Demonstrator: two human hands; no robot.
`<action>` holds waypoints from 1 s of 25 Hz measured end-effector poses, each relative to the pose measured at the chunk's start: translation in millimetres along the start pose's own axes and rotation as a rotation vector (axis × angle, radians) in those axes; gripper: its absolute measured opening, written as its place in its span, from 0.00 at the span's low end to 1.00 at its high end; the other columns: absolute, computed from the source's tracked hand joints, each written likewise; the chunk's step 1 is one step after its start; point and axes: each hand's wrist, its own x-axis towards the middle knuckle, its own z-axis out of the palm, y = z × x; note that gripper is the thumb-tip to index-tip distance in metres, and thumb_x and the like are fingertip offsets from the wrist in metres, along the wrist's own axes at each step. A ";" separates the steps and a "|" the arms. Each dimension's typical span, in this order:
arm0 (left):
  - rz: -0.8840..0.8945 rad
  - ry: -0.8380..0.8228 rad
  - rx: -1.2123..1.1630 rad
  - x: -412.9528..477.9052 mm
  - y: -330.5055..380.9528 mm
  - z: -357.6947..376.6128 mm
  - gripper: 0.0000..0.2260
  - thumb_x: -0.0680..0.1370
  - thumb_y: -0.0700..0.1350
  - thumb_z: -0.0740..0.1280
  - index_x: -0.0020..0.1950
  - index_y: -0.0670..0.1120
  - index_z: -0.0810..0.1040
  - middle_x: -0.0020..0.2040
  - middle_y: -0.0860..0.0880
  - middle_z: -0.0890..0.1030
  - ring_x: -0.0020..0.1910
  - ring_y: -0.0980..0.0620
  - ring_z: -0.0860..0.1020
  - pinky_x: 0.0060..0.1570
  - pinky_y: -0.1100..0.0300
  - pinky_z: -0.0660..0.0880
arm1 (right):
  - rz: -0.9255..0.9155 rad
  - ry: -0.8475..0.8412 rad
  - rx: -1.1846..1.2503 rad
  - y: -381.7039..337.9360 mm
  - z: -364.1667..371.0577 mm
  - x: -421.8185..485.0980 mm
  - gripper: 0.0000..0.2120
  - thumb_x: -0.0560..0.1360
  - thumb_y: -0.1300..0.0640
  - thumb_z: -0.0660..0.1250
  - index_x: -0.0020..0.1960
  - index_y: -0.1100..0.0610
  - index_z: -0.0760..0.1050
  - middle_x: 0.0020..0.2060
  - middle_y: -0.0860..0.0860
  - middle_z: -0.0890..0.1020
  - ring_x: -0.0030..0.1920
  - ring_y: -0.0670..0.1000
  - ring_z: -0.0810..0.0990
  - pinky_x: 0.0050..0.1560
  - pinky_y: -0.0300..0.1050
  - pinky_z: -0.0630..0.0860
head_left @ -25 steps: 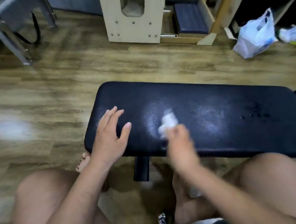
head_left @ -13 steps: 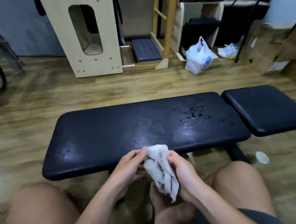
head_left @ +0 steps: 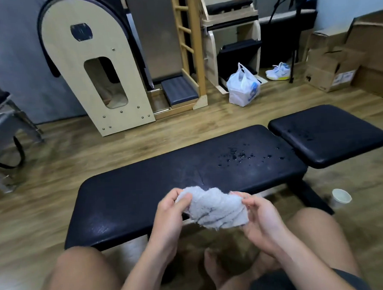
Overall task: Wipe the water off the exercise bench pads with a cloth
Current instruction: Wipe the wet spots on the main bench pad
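A long black bench pad [head_left: 144,191] lies across the floor in front of me, with a smaller black seat pad [head_left: 332,135] at its right end. Water drops [head_left: 240,155] speckle the long pad's right part, and a few sit on the seat pad near its left edge. A crumpled white cloth [head_left: 216,208] is held in the air above the long pad's near edge. My left hand [head_left: 169,214] pinches its left side and my right hand [head_left: 261,218] grips its right side.
A small white cup [head_left: 341,196] stands on the wooden floor right of the bench leg. Behind the bench are a wooden arched barrel [head_left: 98,72], a ladder frame [head_left: 187,45], a white plastic bag [head_left: 243,86], sneakers [head_left: 278,71] and cardboard boxes [head_left: 337,64]. My knees flank the near edge.
A second ago my right hand rubbed the cloth on the pad while the left lay flat. Both hands now hold the cloth lifted off the pad and spread wider. The view has tilted up.
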 end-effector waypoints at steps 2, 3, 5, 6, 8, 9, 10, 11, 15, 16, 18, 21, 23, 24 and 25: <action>0.031 -0.055 -0.030 -3.7 8.8 -2.4 0.10 0.75 0.49 0.66 0.40 0.43 0.74 0.37 0.45 0.74 0.37 0.47 0.70 0.38 0.54 0.67 | 0.142 -0.118 0.047 -2.4 -0.1 -5.7 0.21 0.79 0.52 0.58 0.60 0.68 0.76 0.56 0.66 0.79 0.53 0.64 0.80 0.48 0.54 0.78; 0.044 -0.093 -0.030 -5.8 12.9 -2.9 0.09 0.77 0.48 0.66 0.43 0.42 0.75 0.38 0.44 0.76 0.37 0.46 0.71 0.38 0.53 0.68 | 0.177 -0.194 -0.026 -1.6 1.4 -9.3 0.24 0.79 0.48 0.60 0.61 0.67 0.76 0.58 0.66 0.79 0.57 0.65 0.78 0.53 0.56 0.77; 0.057 -0.148 0.010 -10.4 20.2 -5.2 0.06 0.81 0.45 0.66 0.50 0.42 0.77 0.43 0.41 0.79 0.40 0.45 0.75 0.40 0.52 0.71 | 0.155 -0.303 -0.182 0.2 7.7 -17.0 0.21 0.77 0.50 0.65 0.64 0.61 0.75 0.58 0.64 0.80 0.60 0.63 0.79 0.59 0.57 0.75; 0.032 -0.162 0.014 -13.0 24.3 -6.1 0.05 0.82 0.44 0.65 0.53 0.44 0.78 0.46 0.40 0.81 0.41 0.45 0.77 0.41 0.52 0.73 | 0.107 -0.315 -0.202 -0.1 9.7 -19.0 0.19 0.75 0.56 0.67 0.66 0.56 0.74 0.57 0.64 0.81 0.58 0.63 0.80 0.57 0.57 0.77; -0.131 -0.180 -0.010 -14.9 28.4 -9.7 0.11 0.79 0.45 0.69 0.61 0.49 0.76 0.52 0.42 0.81 0.42 0.49 0.81 0.42 0.54 0.76 | 0.004 -0.279 -0.198 -3.4 12.7 -22.7 0.23 0.73 0.66 0.68 0.65 0.48 0.73 0.54 0.65 0.82 0.50 0.61 0.82 0.48 0.53 0.81; -0.217 -0.192 -0.010 -15.0 25.6 -11.4 0.19 0.76 0.44 0.73 0.65 0.52 0.73 0.55 0.44 0.80 0.44 0.51 0.82 0.42 0.56 0.78 | -0.045 -0.256 -0.220 -5.3 13.5 -23.9 0.25 0.74 0.68 0.67 0.64 0.47 0.72 0.52 0.67 0.81 0.47 0.61 0.82 0.44 0.52 0.81; -0.247 -0.203 0.032 -14.2 19.8 -14.0 0.28 0.71 0.44 0.78 0.67 0.55 0.70 0.59 0.45 0.78 0.47 0.51 0.82 0.45 0.56 0.79 | -0.092 -0.234 -0.269 -6.3 13.6 -24.5 0.25 0.74 0.70 0.67 0.63 0.47 0.73 0.49 0.66 0.81 0.44 0.59 0.82 0.41 0.50 0.81; -0.223 -0.205 0.137 -12.5 14.4 -16.0 0.33 0.66 0.45 0.81 0.66 0.57 0.70 0.62 0.47 0.76 0.53 0.51 0.81 0.49 0.56 0.80 | -0.137 -0.218 -0.335 -6.6 13.7 -25.1 0.23 0.74 0.71 0.66 0.62 0.48 0.74 0.46 0.65 0.81 0.42 0.57 0.81 0.40 0.48 0.80; 0.001 -0.147 0.647 -7.0 0.6 -19.0 0.24 0.64 0.45 0.82 0.56 0.54 0.78 0.65 0.59 0.66 0.63 0.57 0.71 0.56 0.71 0.70 | -0.292 -0.164 -0.740 -3.1 16.3 -18.2 0.16 0.70 0.68 0.71 0.51 0.49 0.81 0.45 0.55 0.82 0.41 0.51 0.80 0.47 0.51 0.78; 0.041 -0.149 0.762 -6.2 -4.2 -20.5 0.21 0.66 0.44 0.81 0.55 0.53 0.79 0.65 0.59 0.62 0.63 0.58 0.70 0.55 0.72 0.67 | -0.335 -0.150 -0.922 -0.2 16.6 -14.9 0.15 0.69 0.64 0.73 0.50 0.48 0.81 0.46 0.51 0.82 0.42 0.48 0.80 0.49 0.48 0.78; 0.124 -0.162 0.909 -3.3 -17.0 -24.1 0.14 0.70 0.43 0.78 0.53 0.51 0.81 0.63 0.58 0.63 0.60 0.57 0.71 0.55 0.69 0.66 | -0.438 -0.119 -1.326 7.6 18.7 -9.4 0.14 0.66 0.57 0.75 0.46 0.41 0.79 0.45 0.43 0.80 0.42 0.41 0.78 0.47 0.39 0.74; 0.183 -0.202 0.906 7.5 -31.5 -36.0 0.01 0.74 0.44 0.73 0.44 0.50 0.83 0.48 0.55 0.77 0.48 0.57 0.74 0.50 0.61 0.71 | -0.496 -0.090 -1.464 12.8 27.3 3.1 0.10 0.64 0.56 0.75 0.35 0.42 0.76 0.43 0.44 0.76 0.41 0.40 0.76 0.43 0.33 0.69; 0.106 -0.241 0.756 17.8 -34.4 -40.7 0.08 0.77 0.45 0.71 0.38 0.47 0.78 0.35 0.52 0.78 0.37 0.57 0.74 0.40 0.61 0.69 | -0.448 -0.077 -1.323 5.3 29.0 10.7 0.07 0.63 0.56 0.75 0.34 0.48 0.78 0.40 0.46 0.79 0.38 0.40 0.77 0.42 0.36 0.70; 0.039 -0.247 0.599 21.6 -33.6 -37.8 0.10 0.78 0.44 0.69 0.37 0.45 0.76 0.31 0.52 0.76 0.32 0.58 0.73 0.36 0.62 0.68 | -0.429 -0.072 -1.219 1.3 29.3 14.7 0.07 0.64 0.59 0.76 0.36 0.51 0.79 0.37 0.47 0.81 0.35 0.41 0.77 0.40 0.38 0.71; -0.020 -0.236 0.452 26.2 -34.0 -32.7 0.11 0.79 0.43 0.68 0.37 0.44 0.75 0.31 0.53 0.75 0.30 0.59 0.72 0.33 0.64 0.67 | -0.414 -0.053 -1.086 -3.9 29.6 21.7 0.08 0.65 0.62 0.77 0.40 0.54 0.80 0.35 0.48 0.82 0.34 0.42 0.77 0.38 0.38 0.72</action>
